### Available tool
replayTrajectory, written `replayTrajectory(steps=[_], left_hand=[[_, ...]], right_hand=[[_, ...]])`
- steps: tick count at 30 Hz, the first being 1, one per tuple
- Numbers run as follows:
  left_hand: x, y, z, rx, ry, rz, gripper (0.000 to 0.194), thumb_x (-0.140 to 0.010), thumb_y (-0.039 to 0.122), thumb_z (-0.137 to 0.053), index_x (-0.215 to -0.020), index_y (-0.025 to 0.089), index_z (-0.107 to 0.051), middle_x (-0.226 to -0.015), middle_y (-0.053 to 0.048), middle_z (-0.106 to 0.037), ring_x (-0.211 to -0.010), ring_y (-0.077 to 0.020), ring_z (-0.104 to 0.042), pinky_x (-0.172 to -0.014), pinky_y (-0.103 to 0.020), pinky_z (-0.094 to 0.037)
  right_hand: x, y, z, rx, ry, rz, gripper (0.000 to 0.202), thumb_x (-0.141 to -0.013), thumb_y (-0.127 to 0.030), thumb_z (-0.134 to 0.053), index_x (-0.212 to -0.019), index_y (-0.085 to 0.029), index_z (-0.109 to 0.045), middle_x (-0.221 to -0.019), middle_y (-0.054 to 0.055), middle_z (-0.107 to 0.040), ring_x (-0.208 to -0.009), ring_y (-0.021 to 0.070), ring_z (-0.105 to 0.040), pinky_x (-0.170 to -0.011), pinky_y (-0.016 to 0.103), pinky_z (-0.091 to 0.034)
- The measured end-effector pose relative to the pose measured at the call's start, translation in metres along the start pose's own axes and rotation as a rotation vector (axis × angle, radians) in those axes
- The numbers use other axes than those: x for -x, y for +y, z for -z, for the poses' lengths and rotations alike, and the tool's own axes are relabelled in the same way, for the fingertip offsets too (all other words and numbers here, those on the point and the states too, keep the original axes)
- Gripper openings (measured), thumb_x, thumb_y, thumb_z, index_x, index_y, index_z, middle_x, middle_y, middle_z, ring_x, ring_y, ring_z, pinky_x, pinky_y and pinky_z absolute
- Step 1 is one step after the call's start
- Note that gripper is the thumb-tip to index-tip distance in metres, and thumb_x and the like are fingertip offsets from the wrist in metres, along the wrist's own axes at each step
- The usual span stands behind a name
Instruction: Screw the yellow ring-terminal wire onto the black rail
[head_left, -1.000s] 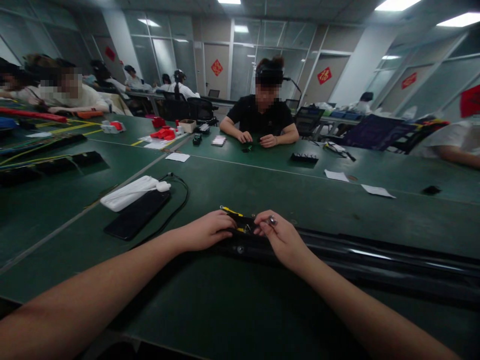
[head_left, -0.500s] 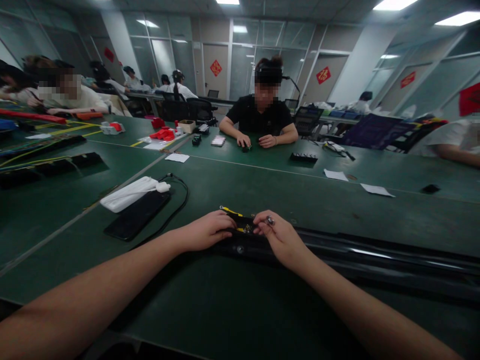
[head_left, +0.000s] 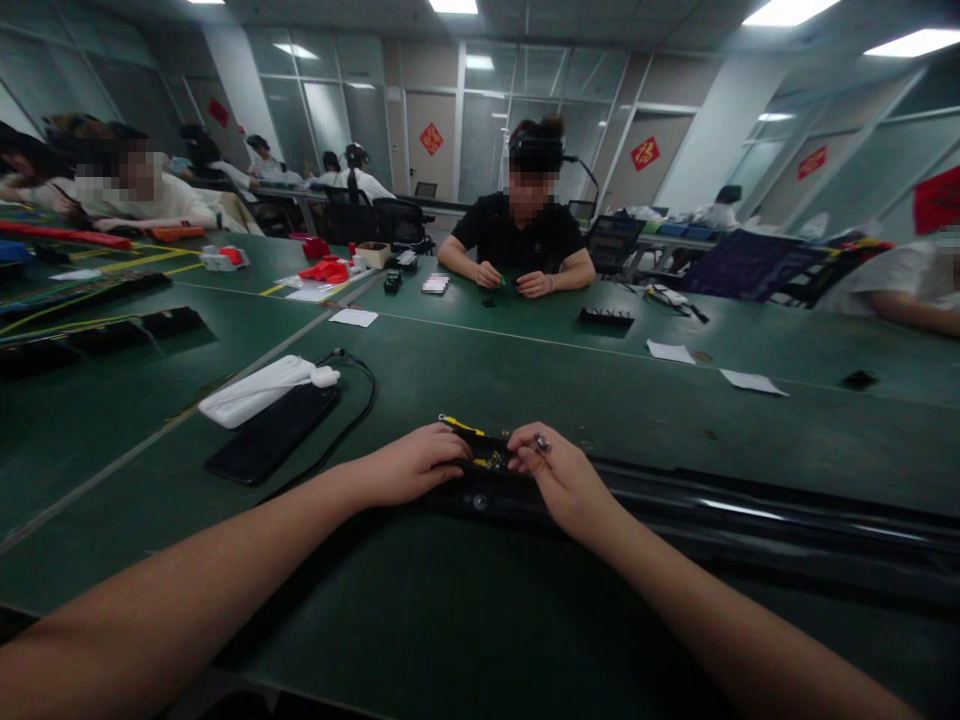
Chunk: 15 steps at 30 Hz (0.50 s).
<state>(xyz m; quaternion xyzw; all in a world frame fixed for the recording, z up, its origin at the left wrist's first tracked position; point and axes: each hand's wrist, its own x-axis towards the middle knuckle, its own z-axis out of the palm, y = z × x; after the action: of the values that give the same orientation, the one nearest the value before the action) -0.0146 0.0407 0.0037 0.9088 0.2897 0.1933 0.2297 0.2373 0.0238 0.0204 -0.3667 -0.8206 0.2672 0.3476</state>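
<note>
Just below centre, the left hand [head_left: 409, 468] curls and the right hand [head_left: 564, 480] bunches its fingertips over a long black housing [head_left: 750, 522] reaching the right edge; what either pinches is unclear.

Two hands, the left hand [head_left: 416, 467] and the right hand [head_left: 566, 480], are working at one long black assembly [head_left: 750, 507]. One white device [head_left: 251, 395] and one black phone [head_left: 270, 442] are lying on the green counter [head_left: 480, 370], three white paper slips [head_left: 354, 317] are lying across its middle, one person [head_left: 517, 235] in black is sitting opposite, and four red diamond signs [head_left: 431, 139] are hanging behind.
</note>
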Motion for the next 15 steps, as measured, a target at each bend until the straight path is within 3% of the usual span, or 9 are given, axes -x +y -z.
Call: replayTrajectory(steps=[15], left_hand=[[-0.0002, 0.0015, 0.0008, -0.013, -0.021, 0.012, 0.016, -0.094, 0.016, -0.053, -0.107, 0.018, -0.062, -0.111, -0.008, -0.062, -0.112, -0.0230, -0.052, -0.103, -0.042, -0.039]], right_hand=[[0.0010, 0.0016, 0.0005, -0.004, -0.011, 0.016, 0.017, -0.098, -0.019, -0.037, -0.098, -0.021, -0.054, -0.094, 0.005, -0.057, -0.080, 0.0179, -0.060, -0.076, 0.034, -0.049]])
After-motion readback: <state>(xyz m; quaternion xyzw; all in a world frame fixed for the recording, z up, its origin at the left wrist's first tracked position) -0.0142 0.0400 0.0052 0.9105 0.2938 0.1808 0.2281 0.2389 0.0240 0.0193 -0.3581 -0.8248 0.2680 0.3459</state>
